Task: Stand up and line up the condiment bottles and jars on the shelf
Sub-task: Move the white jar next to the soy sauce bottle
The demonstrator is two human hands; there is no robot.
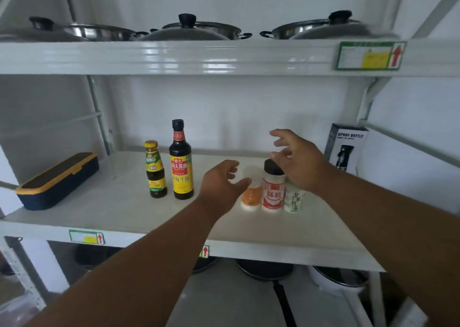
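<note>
Standing upright in a row on the white middle shelf (119, 194) are five condiment containers, seen from the head camera. From left to right: a small dark sauce bottle (154, 169) with a yellow cap and yellow-green label; just beside it a taller soy sauce bottle (181, 162) with a black cap and a yellow-and-red label; then, after a gap, a white jar with an orange label (251, 194); a seasoning jar (273, 189) with a dark lid and red label, touching or nearly touching it; and a pale jar with green print (295, 199), partly hidden.

The left hand (221, 186) reaches in between the soy sauce bottle and the orange-labelled jar, fingers relaxed and spread, grasping nothing; whether the thumb touches the jar cannot be told. The right hand (298, 159) hovers over the seasoning jar's lid and the pale jar, fingers loosely spread, released.

Elsewhere on the shelf: a navy box with a yellow rim (58, 181) at the left, and a spray bottle carton (346, 147) at the right rear. Three lidded steel pots (194, 29) occupy the upper shelf. Dark pans (263, 269) lie below.
</note>
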